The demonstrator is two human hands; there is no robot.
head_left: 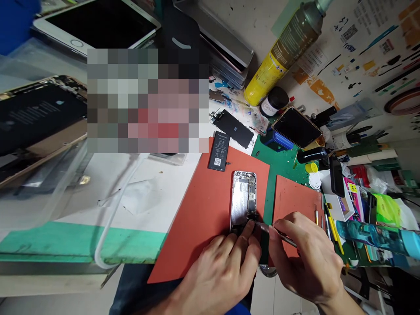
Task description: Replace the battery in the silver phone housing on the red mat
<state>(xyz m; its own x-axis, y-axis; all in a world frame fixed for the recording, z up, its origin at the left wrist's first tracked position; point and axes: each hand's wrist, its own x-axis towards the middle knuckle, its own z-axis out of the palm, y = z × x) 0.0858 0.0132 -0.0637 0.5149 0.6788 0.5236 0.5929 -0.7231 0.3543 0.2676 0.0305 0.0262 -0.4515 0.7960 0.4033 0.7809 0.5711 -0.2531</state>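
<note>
Clock bearings from open phone housing (239, 199): bare silvery metal, shiny. Beneath it, red mat (187, 218): matt, smooth. At 11, battery (219, 151): dark, low sheen, printed. At 4, slim tool (288, 239): metallic, ridged grip. At 1, spray can (285, 48): glossy printed coating. At 3, bottle (370, 235): translucent blue plastic, glossy. Toward 11, far, white phone (101, 22): glossy dark screen.

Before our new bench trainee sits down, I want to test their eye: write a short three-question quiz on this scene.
1. True or false: the right hand holds a thin metal tool.
2. The open phone lies on: a) the white sheet; b) the reddish mat; c) the blue bottle.
3. Fill in: a fingertip of the ___ hand touches the phone's near end.

Key: 1 true; 2 b; 3 left (left hand).
</note>
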